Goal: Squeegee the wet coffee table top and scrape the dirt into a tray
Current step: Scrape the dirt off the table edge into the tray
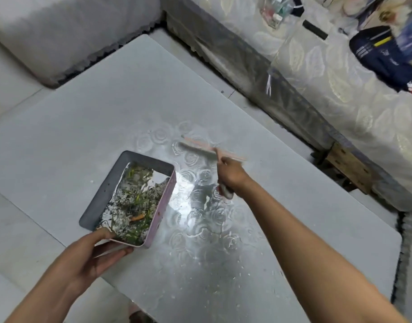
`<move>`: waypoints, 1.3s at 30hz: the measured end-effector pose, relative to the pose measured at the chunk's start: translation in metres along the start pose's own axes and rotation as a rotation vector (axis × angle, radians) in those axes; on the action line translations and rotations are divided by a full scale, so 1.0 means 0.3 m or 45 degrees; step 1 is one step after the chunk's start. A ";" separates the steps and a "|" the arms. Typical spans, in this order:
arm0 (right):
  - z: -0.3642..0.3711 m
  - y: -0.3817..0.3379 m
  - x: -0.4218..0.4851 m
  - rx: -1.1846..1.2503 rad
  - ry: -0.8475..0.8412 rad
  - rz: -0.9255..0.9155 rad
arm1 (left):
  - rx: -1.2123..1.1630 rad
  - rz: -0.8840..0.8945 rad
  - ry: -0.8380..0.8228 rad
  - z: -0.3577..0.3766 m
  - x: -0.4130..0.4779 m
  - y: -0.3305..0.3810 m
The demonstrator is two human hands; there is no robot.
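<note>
Dirt (135,206) fills the tray (102,194), whose near end the left fingers (116,251) pinch at the bench (83,117) edge. The right fingers (224,163) clasp the squeegee (207,148); its blade lies crosswise just beyond them, the tray to their left.

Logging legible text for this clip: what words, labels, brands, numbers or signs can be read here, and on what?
None can be read.
The dark blue bag: pale markings, too blurred to read.
The containers at the top edge: labels too blurred to read.
The tray and squeegee: no lettering visible.
</note>
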State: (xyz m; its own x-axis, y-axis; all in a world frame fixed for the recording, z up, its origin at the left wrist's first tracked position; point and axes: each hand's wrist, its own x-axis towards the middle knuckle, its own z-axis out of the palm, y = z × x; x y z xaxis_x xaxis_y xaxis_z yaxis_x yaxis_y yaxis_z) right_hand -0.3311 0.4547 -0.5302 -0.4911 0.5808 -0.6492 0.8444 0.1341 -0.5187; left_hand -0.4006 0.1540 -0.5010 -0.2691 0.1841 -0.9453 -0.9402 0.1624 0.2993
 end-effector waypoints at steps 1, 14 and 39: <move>0.031 -0.005 0.031 -0.035 0.001 0.004 | -0.015 -0.001 0.002 -0.012 0.008 -0.006; 0.080 0.082 -0.298 -0.507 -0.191 -0.007 | -0.238 -0.005 0.061 -0.187 0.064 0.034; 0.166 -0.193 -0.148 -1.066 -0.269 -0.531 | -0.662 0.021 0.164 -0.491 0.047 0.040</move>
State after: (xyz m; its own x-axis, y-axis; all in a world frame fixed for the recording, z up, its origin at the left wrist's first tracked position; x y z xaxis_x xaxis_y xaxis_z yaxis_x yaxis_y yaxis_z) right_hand -0.3689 0.3810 -0.4990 -0.7461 0.2111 -0.6315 0.4319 0.8753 -0.2177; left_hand -0.4463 0.0157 -0.5299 -0.2777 0.0569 -0.9590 -0.9060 -0.3474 0.2417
